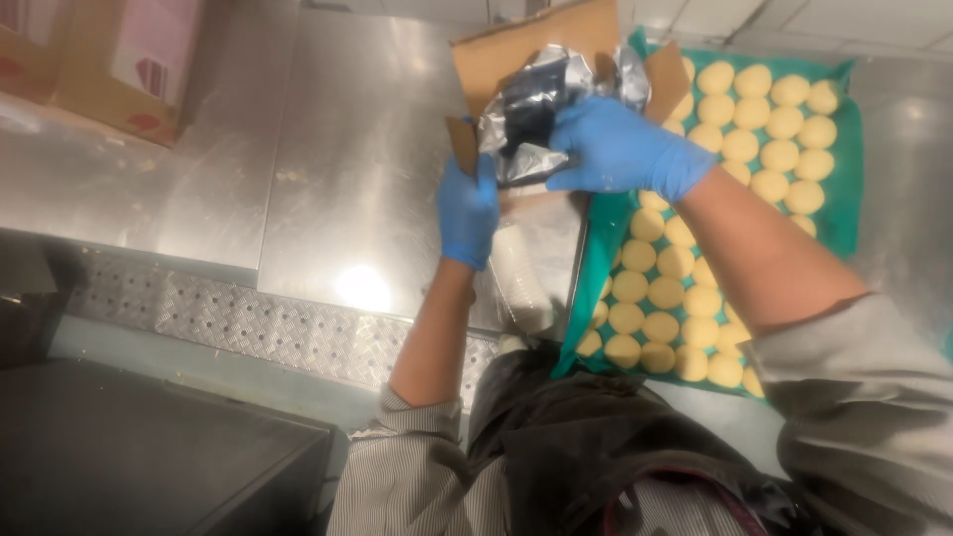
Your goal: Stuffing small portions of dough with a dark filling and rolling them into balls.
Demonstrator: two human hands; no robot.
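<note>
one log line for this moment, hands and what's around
left hand: grips cardboard box edge | right hand: on silver foil bag in box | beside: green tray of pale dough rounds | surface: steel table

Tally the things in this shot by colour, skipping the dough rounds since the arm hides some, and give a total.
Blue: 2, the left hand and right hand, both gloved
Silver: 1, the foil bag
Brown: 1, the open cardboard box
Green: 1, the tray liner
Pink: 1, the carton at far left
Total: 6
</note>
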